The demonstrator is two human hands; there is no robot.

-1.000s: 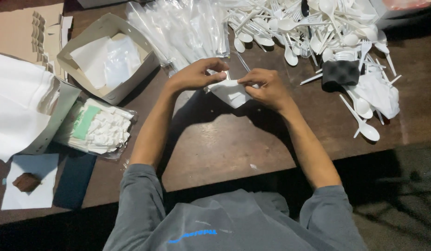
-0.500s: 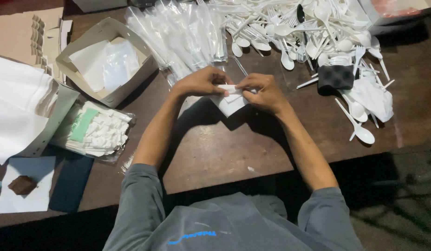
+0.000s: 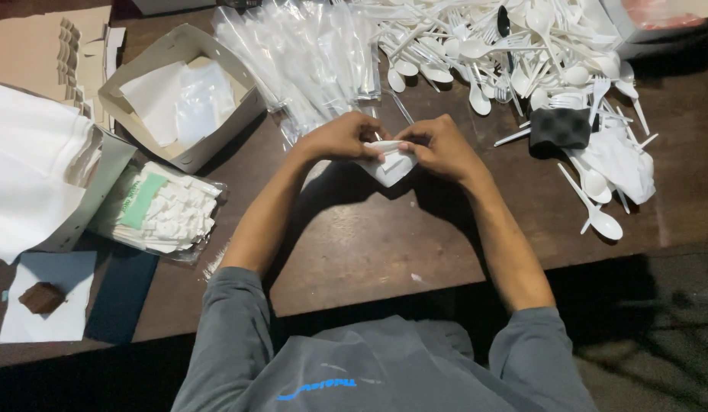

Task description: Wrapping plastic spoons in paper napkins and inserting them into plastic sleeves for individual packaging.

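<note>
Both hands meet over the middle of the brown wooden table (image 3: 354, 244). My left hand (image 3: 340, 137) and my right hand (image 3: 439, 145) together pinch a folded white paper napkin (image 3: 388, 166), whose lower corner hangs below the fingers. Just beyond the hands lies a row of clear plastic sleeves with white cutlery inside (image 3: 308, 61). A loose heap of white plastic spoons and forks (image 3: 522, 53) spreads at the far right.
An open cardboard box with plastic bags (image 3: 178, 95) stands at the left. Near it lie a stack of white napkins (image 3: 26, 168) and a bag of small white packets (image 3: 163, 217). A dark sponge (image 3: 560, 126) sits by the spoons. A small brown block on paper (image 3: 41, 297) is at bottom left.
The hands keep working the napkin at the same spot, the fingers shifting slightly on its fold. The view has drifted a little.
</note>
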